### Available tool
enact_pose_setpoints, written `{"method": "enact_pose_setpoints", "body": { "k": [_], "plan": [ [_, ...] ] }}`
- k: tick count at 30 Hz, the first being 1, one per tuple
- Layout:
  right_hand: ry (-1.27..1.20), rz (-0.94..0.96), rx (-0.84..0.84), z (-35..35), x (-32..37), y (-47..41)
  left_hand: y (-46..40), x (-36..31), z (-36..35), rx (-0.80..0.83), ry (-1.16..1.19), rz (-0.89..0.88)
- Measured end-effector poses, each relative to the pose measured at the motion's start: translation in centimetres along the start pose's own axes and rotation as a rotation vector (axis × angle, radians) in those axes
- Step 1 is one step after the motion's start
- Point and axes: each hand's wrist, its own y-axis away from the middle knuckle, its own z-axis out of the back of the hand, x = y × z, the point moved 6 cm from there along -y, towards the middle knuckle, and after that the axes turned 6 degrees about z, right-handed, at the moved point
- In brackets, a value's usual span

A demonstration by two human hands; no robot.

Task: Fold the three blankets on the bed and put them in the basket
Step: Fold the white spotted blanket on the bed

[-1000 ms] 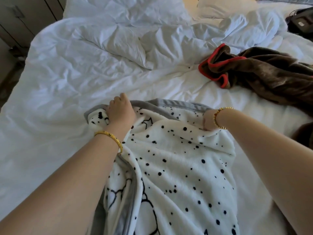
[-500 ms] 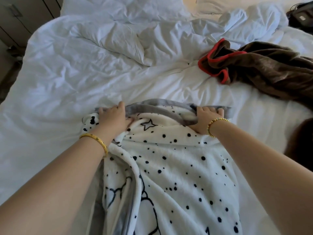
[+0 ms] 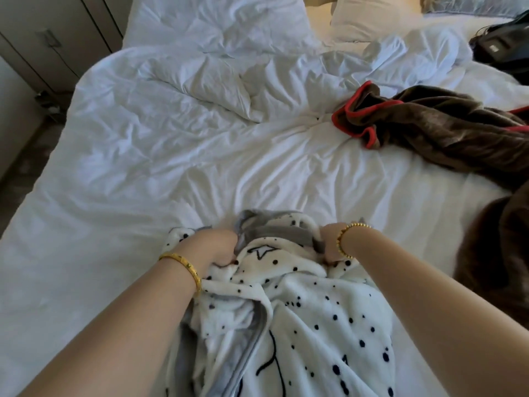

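Gripping the bunched far edge of the spotted blanket point(image 3: 300, 316) with both the left hand point(image 3: 213, 249) and right hand point(image 3: 332, 245), fingers curled into the fleece, near the foot of the bed point(image 3: 143, 167). Risking an uneven fold if the slack grey-trimmed edge slips from either grip. Lying crumpled right of the spotted blanket: the brown blanket point(image 3: 446, 130). Not showing the basket or a clear third blanket; fingertips buried in cloth.

Bed point(image 3: 120, 253) covered by a rumpled white sheet, with a bunched white duvet point(image 3: 229, 81) across its far half and two white pillows point(image 3: 372, 21) at the head. Spotted white blanket point(image 3: 323, 319) with grey edging lies at near edge; brown blanket point(image 3: 446, 133) with red trim lies crumpled at right. Dark bag point(image 3: 503, 50) sits at far right corner.
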Motion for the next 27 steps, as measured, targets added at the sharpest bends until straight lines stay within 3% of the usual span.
{"method": "enact_pose_setpoints", "body": {
  "k": [2,4,6,7,8,11,12,13,14,17,18,19,21,22,23,25,27],
  "plan": [
    [-0.095,-0.012,-0.145,1.5,-0.1,1.7,1.9,0.1,0.2,0.111,0.078,-0.066],
    [-0.224,-0.104,-0.440,5.3,-1.5,4.3,4.5,0.6,1.3,0.349,0.357,-0.108],
    [-0.364,-0.190,-0.757,9.8,-2.6,7.6,7.2,1.2,3.6,0.464,0.432,-0.096],
    [-0.423,-0.213,-0.878,11.8,-2.6,9.2,7.9,1.5,5.3,0.377,0.365,-0.072],
    [-0.456,-0.229,-0.968,13.8,-2.5,10.7,8.3,1.9,7.6,0.184,0.303,-0.029],
    [-0.371,-0.327,-1.112,18.4,-2.5,15.1,11.9,4.1,16.6,-0.731,0.288,0.136],
    [-0.308,-0.363,-1.164,19.6,-2.8,16.6,13.9,5.2,18.5,-0.979,0.324,0.177],
    [-0.275,-0.376,-1.200,20.6,-3.1,18.0,15.5,6.4,19.6,-1.103,0.358,0.213],
    [-0.252,-0.363,-1.190,21.4,-3.3,19.0,16.2,7.4,20.3,-1.107,0.379,0.254],
    [-0.251,-0.226,-0.814,22.0,-2.6,18.9,15.3,8.3,20.6,-0.685,0.279,0.257],
    [-0.296,-0.225,-0.732,22.1,-2.6,19.2,15.9,8.6,21.1,-0.644,0.323,0.254],
    [-0.377,-0.224,-0.778,22.7,-2.7,20.1,16.8,9.0,22.2,-0.714,0.391,0.250],
    [-0.533,-0.247,-1.117,24.1,-2.8,22.4,19.6,9.5,24.0,-1.048,0.660,0.239],
    [-0.572,-0.255,-1.213,24.1,-2.1,23.4,20.7,9.1,24.0,-1.107,0.806,0.199],
    [-0.536,-0.226,-1.176,23.7,-0.7,23.5,20.9,7.9,23.4,-1.001,0.885,0.141],
    [-0.263,-0.142,-0.889,21.4,2.9,22.2,19.9,4.0,19.8,-0.654,0.624,0.081],
    [-0.131,-0.075,-0.566,17.8,5.2,21.3,20.3,2.6,16.2,-0.606,0.349,0.125]
  ]
}}
